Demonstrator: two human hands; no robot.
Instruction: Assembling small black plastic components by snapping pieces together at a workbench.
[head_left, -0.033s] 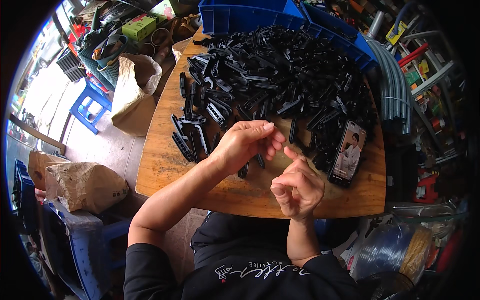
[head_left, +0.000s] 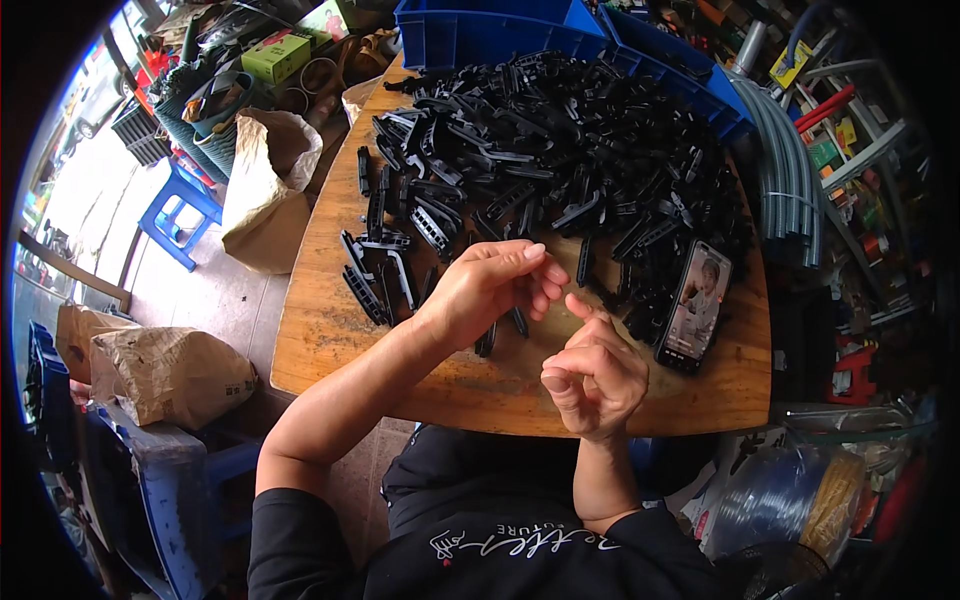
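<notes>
Above the near part of the wooden table (head_left: 330, 330), my left hand (head_left: 495, 285) hovers with its fingers loosely bent and slightly apart. Nothing shows in it. My right hand (head_left: 600, 375) is beside it, lower and to the right, palm turned inward. Its index finger reaches up toward the left fingertips, the other fingers curl, and I see nothing held. The hands stay a little apart. Beyond them spreads a large heap of black plastic clip-like parts (head_left: 540, 150). A few loose parts (head_left: 365, 290) lie left of my left wrist, and one part (head_left: 487, 340) lies just under that hand.
A phone (head_left: 695, 305) with a lit video leans on the heap at the right. Blue plastic bins (head_left: 500, 40) stand along the far edge. Paper sacks (head_left: 265, 215) and a blue stool (head_left: 180, 215) are on the left; coiled grey hoses (head_left: 790, 190) hang at the right.
The picture on the phone screen is different. Both hands and the black parts keep their places.
</notes>
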